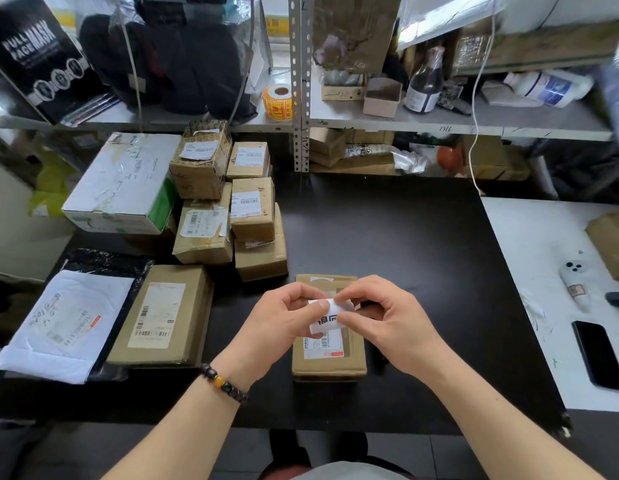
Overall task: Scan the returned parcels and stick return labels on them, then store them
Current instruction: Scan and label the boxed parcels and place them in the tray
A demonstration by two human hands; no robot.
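Black table (pixel 387 237) below cluttered metal shelves (pixel 439 123), parcels (pixel 204 223) stacked left

**What we can't make out**

Centre of the frame: the left hand (pixel 284 327) and right hand (pixel 384 323) pinch the return label (pixel 327 317). Their fingers cover its top and right side, so we read only part of its black print. They hide the middle of the parcel (pixel 329 367) too. Its shipping label (pixel 323 344) is too small to read. Far right, a blurred pale shape (pixel 618 81) and a cardboard box (pixel 611 240) run off the frame.
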